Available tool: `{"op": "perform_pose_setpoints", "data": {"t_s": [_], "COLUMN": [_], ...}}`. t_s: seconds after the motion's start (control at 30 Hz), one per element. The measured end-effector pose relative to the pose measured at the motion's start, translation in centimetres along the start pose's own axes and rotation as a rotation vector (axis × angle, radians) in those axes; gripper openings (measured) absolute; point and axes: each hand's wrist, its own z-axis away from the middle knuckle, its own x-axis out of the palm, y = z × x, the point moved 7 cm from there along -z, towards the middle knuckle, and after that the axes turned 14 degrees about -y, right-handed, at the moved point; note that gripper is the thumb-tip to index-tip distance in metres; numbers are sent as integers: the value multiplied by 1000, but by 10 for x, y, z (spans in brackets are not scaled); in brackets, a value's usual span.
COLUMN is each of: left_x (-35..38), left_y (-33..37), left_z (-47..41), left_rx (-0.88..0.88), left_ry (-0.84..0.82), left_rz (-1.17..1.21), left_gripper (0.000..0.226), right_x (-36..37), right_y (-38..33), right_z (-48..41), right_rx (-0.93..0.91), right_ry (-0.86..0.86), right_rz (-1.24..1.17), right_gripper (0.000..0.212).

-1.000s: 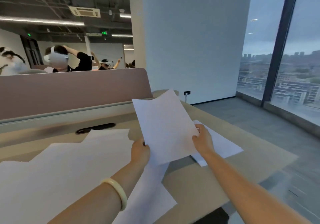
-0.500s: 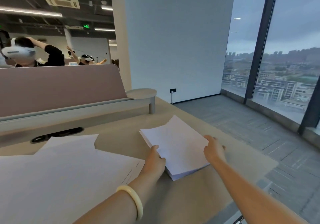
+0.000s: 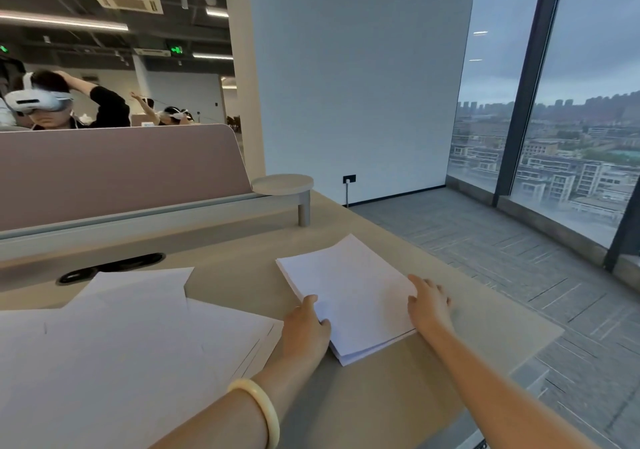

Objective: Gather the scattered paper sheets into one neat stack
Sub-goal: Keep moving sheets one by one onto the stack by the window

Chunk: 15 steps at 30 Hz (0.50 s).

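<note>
A squared stack of white paper sheets [image 3: 349, 289] lies flat on the beige desk [image 3: 450, 362], turned at an angle. My left hand [image 3: 306, 327] presses against the stack's near left edge, thumb lying on the top sheet. My right hand [image 3: 429, 304] presses flat against the stack's right edge, fingers straight. Several loose white sheets [image 3: 121, 344] lie overlapping on the desk to the left, spread toward the near left corner.
A mauve divider panel [image 3: 114, 168] with a grey rail and a small round shelf [image 3: 282, 183] runs along the desk's back. A black cable slot [image 3: 110, 266] sits behind the loose sheets. The desk's right edge drops to the floor by tall windows. People with headsets sit beyond the divider.
One second ago both hands held a sheet up in the air. It now lies on the stack, and both hands have come down to press the stack's sides.
</note>
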Motion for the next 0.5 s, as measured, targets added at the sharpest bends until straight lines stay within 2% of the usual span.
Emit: {"op": "perform_pose_setpoints", "data": {"t_s": [0.1,0.17,0.5], "left_x": [-4,-4,7], "left_y": [-2,-3,-2], "left_z": [4,6,6], "left_rx": [-98,-149,-127], "left_ry": [30,28,-115], "left_rz": [-220,-265,-90], "left_gripper": [49,47,64], "right_x": [2,2,0], "right_y": [5,7,-2], "right_z": [1,2,12], "right_rx": [34,51,-10], "right_ry": [-41,-58,-108], "right_rz": [10,-10,-149], "right_gripper": [53,54,60]}}
